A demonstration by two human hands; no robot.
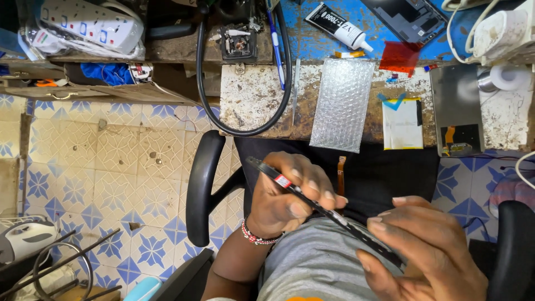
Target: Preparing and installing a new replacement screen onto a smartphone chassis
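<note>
Black and thin, one flat device panel (323,206) is held edge-on between two hands, above the lap of the person, who sits in a chair with two black armrests (202,184). The left hand (284,195) pinches the upper end of the panel: the thumb is under it and the fingers are curled over its top edge. A small red sticker (283,180) sits on the panel just beside these fingers. The left wrist has one beaded bracelet (257,238), red and white. The right hand (429,251) grips the lower end of the panel, with the fingers bent around it and the thumb below.

One orange flex cable (340,174) hangs near the panel, over the dark trousers.

On the worn workbench (251,100) behind the hands I count one sheet of bubble wrap (341,105), one white flat battery (401,124), one grey metal back plate (458,108), one tube of glue (338,26), one red transparent film (399,57) and one loop of black cable (239,89). One white power strip (92,25) lies at the far left, inside a plastic bag. The floor has tiles (111,167) with a blue and cream pattern.
</note>
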